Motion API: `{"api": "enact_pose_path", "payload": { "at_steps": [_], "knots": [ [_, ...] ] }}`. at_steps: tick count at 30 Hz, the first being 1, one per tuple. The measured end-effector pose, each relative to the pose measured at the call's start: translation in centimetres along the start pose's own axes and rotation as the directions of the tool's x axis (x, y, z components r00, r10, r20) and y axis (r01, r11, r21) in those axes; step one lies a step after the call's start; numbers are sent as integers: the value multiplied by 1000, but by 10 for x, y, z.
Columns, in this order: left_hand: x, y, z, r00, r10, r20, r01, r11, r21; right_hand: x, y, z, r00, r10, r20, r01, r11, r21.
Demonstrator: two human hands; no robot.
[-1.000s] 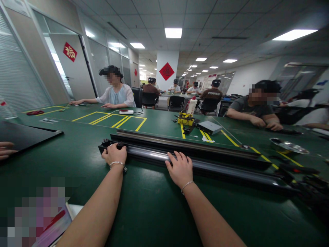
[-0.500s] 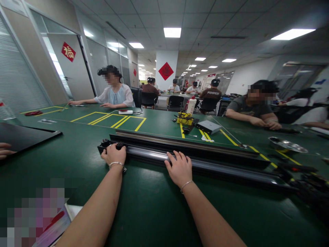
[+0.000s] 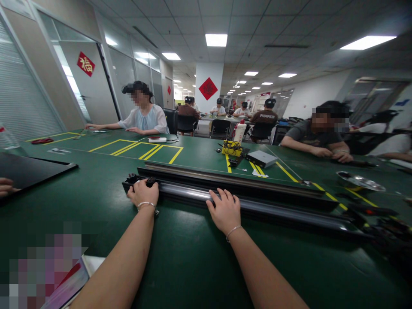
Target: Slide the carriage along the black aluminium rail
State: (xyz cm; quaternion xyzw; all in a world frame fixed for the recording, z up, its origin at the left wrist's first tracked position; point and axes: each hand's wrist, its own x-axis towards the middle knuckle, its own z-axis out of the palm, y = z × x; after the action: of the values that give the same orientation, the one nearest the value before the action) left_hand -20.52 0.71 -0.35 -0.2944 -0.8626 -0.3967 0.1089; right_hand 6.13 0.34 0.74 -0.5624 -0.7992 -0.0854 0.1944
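Observation:
A long black rail with a shiny grey tube [image 3: 273,210] lies across the green table [image 3: 193,257] in front of me. My left hand [image 3: 143,193] is curled over the rail's left end, fingers wrapped on it. My right hand [image 3: 224,209] rests on the tube about a third of the way along, fingers spread flat on top. A second long dark rail [image 3: 231,180] lies just behind the first, parallel to it.
A black panel [image 3: 28,169] lies at the left, another person's fingers [image 3: 6,186] on it. A yellow box with cables [image 3: 232,149], a grey box [image 3: 261,159] and a white bottle [image 3: 240,131] stand behind. A metal dish [image 3: 360,181] is at the right. People sit around.

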Motion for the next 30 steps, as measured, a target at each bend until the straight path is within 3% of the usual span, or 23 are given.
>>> {"api": "enact_pose_path", "payload": {
  "at_steps": [3,6,14,30],
  "knots": [
    [-3,2,-2,998,44,-47,-44,999,-7,0,0,-1,1000,-7,-9,7,1000,0],
    [-5,4,-2,996,80,-25,-80,997,-7,-1,0,-1,1000,-9,-10,9,1000,-10],
    [-3,6,-1,997,71,28,-71,997,13,0,0,-1,1000,-2,8,2,1000,-3],
    [-2,7,-1,999,28,29,-27,999,-23,0,0,-2,1000,-9,21,9,1000,-14]
  ]
}}
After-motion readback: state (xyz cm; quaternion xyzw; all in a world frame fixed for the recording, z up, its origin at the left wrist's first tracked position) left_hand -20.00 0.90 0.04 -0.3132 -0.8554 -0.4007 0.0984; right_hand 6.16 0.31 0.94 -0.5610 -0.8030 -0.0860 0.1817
